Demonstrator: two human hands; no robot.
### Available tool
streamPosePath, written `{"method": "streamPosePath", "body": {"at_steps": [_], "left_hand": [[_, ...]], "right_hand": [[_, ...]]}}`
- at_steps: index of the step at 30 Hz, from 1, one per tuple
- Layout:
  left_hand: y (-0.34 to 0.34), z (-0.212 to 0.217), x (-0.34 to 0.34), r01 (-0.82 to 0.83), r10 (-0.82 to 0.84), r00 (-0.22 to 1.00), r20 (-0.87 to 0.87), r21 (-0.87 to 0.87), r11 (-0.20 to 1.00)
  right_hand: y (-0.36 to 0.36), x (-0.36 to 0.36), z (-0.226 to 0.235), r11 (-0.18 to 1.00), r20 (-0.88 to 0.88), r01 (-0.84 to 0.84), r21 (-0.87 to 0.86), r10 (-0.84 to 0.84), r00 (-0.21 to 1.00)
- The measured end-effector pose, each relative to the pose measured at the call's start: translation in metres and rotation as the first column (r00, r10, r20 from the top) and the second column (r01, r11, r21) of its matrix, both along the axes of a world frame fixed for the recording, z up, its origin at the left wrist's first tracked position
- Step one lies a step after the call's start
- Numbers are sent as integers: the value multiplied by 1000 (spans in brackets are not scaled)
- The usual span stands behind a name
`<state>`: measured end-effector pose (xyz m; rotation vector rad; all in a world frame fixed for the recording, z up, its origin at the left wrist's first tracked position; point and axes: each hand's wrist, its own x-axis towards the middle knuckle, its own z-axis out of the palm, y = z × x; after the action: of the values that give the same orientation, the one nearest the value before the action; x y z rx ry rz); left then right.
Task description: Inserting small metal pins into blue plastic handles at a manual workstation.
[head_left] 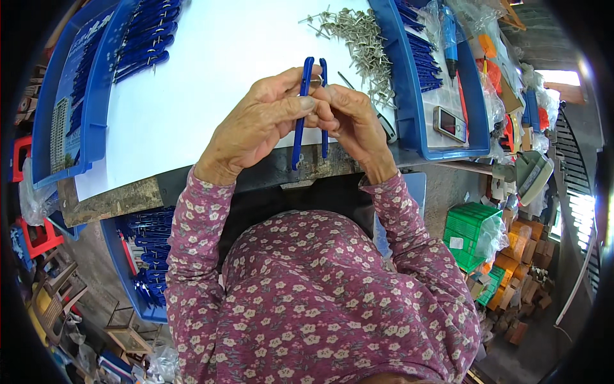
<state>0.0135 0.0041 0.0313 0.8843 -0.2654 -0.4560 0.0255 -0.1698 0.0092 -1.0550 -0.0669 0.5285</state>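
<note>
Above the table's near edge, my left hand [265,115] pinches a long blue plastic clip half [298,137] between thumb and fingers. Close beside it, my right hand [358,115] grips a second long blue clip half [324,144], its fingers closed. The two halves stand side by side, roughly parallel and a little apart. Between their upper parts a small shiny metal piece [315,82] shows, partly hidden by my fingers. Past my right hand, small metal pieces with thin legs, seemingly springs [368,54], lie heaped on the white sheet [211,83].
Blue clips lie in a pile [150,35] at the far left. Blue trays flank the sheet; the right tray [416,112] holds blue parts, a mobile phone [449,123] and a blue cylindrical tool [449,38]. Below left is a bin of blue clips [150,246]; a green crate [470,233] stands right.
</note>
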Motion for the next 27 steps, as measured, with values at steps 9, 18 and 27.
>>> {"method": "streamPosePath", "body": {"at_steps": [9,18,27], "left_hand": [[6,-3,-2,96,-101,994,-30,-137,986],[1,-6,-10,42,-44,998,-45,-59,997],[23,16,5,80,-86,996,-33,-171,982]], "right_hand": [[8,-2,11,993,88,106,56,-111,990],[3,-2,27,934,418,288,-212,-179,890],[-3,-8,42,851,476,166,-499,109,873]]}}
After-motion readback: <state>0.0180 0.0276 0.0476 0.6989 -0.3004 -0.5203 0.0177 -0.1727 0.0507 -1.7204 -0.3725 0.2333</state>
